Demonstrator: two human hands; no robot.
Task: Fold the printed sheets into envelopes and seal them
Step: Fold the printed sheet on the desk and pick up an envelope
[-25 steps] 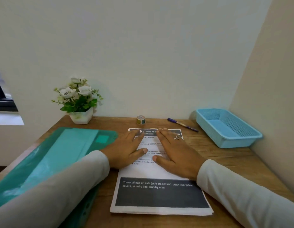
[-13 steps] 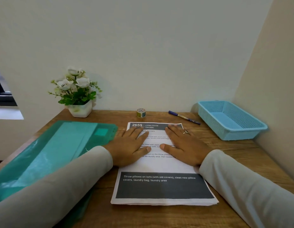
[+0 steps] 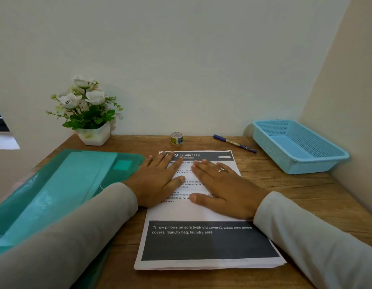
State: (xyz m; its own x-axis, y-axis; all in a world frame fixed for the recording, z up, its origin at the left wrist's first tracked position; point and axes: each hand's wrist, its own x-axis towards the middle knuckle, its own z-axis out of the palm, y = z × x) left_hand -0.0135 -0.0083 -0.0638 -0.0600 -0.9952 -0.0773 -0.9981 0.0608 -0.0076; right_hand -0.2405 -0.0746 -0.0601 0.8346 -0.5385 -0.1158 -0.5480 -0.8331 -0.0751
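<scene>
A stack of printed sheets (image 3: 201, 243) lies flat on the wooden desk (image 3: 302, 197) in front of me, white with dark bands at top and bottom. My left hand (image 3: 158, 180) rests palm down on the upper left part of the top sheet, fingers straight. Beside it, my right hand (image 3: 220, 186) lies flat on the upper right part, with a ring on one finger. A small roll of tape (image 3: 176, 138) stands at the back of the desk, past the sheets. A blue pen (image 3: 234, 143) lies to its right.
A teal plastic folder (image 3: 62, 188) covers the desk's left side, under my left sleeve. A white pot of artificial flowers (image 3: 87, 113) stands at the back left. A light blue mesh basket (image 3: 295, 144) sits at the back right, against the wall corner.
Both hands slid a little over the top sheet, towards its top edge, and stay flat. The camera view shifted slightly. The stack has not moved.
</scene>
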